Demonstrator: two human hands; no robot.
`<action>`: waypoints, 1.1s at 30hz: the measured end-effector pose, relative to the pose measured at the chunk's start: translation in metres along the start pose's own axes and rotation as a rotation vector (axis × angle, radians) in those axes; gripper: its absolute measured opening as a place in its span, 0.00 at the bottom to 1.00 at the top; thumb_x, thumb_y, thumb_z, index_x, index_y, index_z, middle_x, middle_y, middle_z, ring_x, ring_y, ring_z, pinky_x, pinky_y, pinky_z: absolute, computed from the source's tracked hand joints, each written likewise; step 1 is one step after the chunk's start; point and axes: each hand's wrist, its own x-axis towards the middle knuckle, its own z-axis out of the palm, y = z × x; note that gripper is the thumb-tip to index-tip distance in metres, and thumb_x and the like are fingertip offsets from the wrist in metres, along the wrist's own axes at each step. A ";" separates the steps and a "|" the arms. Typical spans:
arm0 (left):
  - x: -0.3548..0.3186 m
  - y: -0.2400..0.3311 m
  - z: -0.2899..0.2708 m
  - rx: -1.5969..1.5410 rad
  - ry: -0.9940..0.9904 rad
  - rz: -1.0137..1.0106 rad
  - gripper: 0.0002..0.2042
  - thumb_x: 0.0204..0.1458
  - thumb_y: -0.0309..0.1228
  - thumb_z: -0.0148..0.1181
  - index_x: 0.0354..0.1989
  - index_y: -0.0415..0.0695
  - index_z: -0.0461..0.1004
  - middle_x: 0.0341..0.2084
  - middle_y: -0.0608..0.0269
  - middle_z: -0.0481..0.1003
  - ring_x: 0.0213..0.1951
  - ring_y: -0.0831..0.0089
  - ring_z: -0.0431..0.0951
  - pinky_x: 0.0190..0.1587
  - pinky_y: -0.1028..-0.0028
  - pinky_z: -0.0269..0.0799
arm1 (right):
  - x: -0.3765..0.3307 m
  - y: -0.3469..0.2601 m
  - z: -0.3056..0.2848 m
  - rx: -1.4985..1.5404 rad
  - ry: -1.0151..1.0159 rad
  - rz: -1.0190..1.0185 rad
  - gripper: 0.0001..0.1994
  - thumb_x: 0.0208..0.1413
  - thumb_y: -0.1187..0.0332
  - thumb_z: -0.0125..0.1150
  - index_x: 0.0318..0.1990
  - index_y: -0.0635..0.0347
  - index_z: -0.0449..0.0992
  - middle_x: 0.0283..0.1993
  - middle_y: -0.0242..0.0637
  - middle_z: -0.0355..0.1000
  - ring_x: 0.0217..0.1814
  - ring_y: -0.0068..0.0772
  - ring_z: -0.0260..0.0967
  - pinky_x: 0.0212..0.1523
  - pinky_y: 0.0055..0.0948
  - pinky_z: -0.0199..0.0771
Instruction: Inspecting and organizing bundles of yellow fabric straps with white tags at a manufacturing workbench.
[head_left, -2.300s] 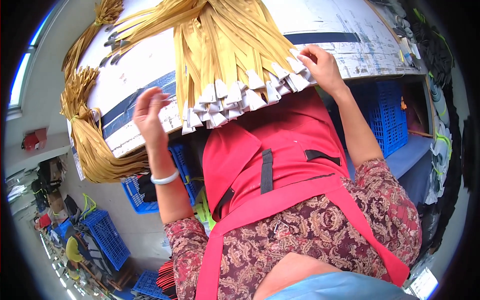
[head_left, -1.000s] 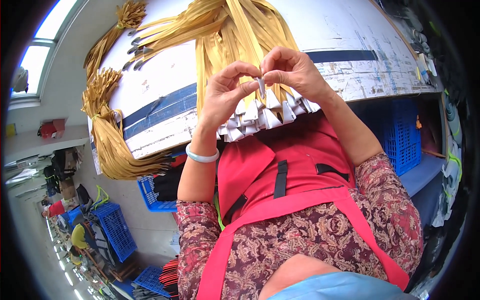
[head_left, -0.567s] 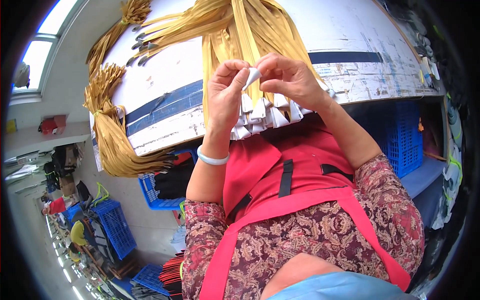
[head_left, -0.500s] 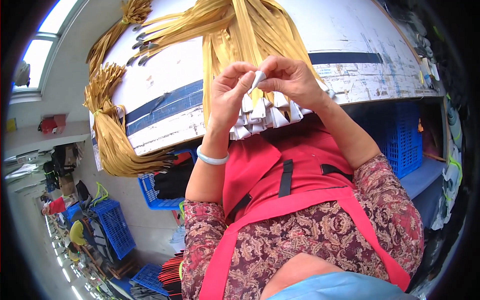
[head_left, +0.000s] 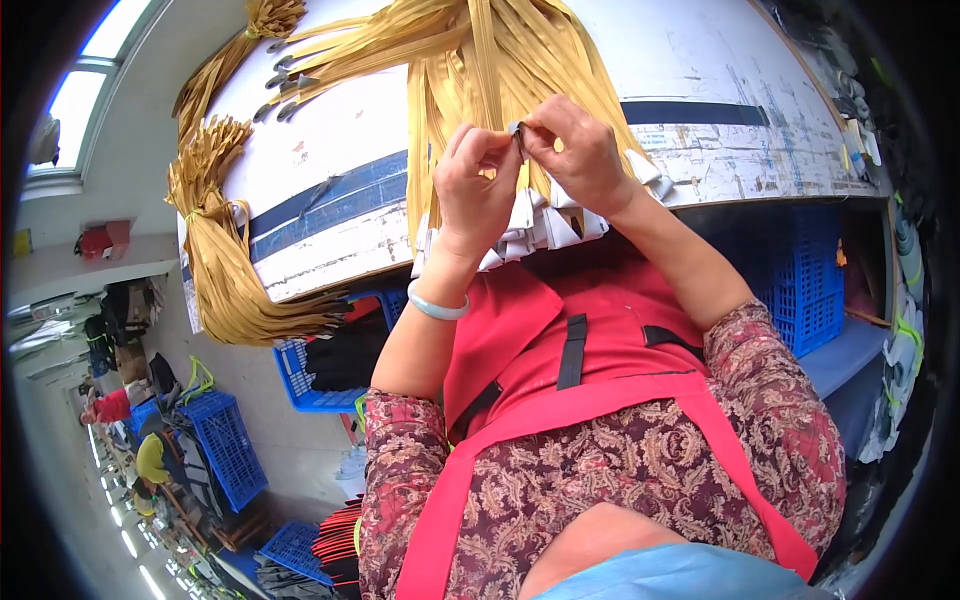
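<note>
My left hand (head_left: 474,190) and my right hand (head_left: 582,158) meet above the table's near edge, thumbs and fingertips pinched together. Between them is a small folded tab (head_left: 516,131), grey with a dark side showing. Fingers partly cover it, and I cannot tell which strip it belongs to. Long flat gold strips (head_left: 484,70) lie in a thick layer under and beyond my hands. White folded end tabs (head_left: 557,228) of these strips hang over the near edge, just below my hands. A few more white tabs (head_left: 645,172) lie to the right of my right wrist.
A tied bundle of gold strips (head_left: 215,245) droops over the left end of the white table (head_left: 700,70). Several dark-tipped strips (head_left: 290,85) lie at the upper left. Blue plastic crates (head_left: 805,285) stand under the table on the right, and another blue crate (head_left: 225,450) at left.
Both hands have risen slightly and turned the held tab. Its white face showed before; now a dark side shows. More white tabs have come into view right of my right wrist.
</note>
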 end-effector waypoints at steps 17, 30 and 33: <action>0.006 0.002 -0.035 0.084 -0.332 0.076 0.02 0.52 0.19 0.61 0.32 0.36 0.74 0.25 0.57 0.73 0.28 0.67 0.78 0.31 0.73 0.73 | -0.008 -0.024 -0.016 0.441 -0.216 0.337 0.05 0.59 0.71 0.64 0.35 0.63 0.78 0.35 0.30 0.73 0.36 0.18 0.71 0.37 0.20 0.74; 0.001 -0.077 -0.196 -0.579 0.722 -0.273 0.04 0.60 0.24 0.56 0.41 0.38 0.73 0.30 0.58 0.78 0.30 0.71 0.81 0.33 0.75 0.80 | -0.084 0.068 -0.110 0.099 0.033 0.681 0.09 0.61 0.64 0.62 0.37 0.63 0.77 0.27 0.27 0.73 0.28 0.17 0.67 0.31 0.19 0.68; -0.009 -0.084 -0.170 -0.439 0.480 -0.327 0.08 0.57 0.23 0.60 0.44 0.38 0.76 0.34 0.57 0.79 0.32 0.71 0.81 0.36 0.73 0.82 | -0.087 0.078 -0.128 -0.189 -0.164 0.746 0.11 0.57 0.62 0.65 0.35 0.63 0.79 0.29 0.31 0.74 0.29 0.20 0.69 0.33 0.23 0.71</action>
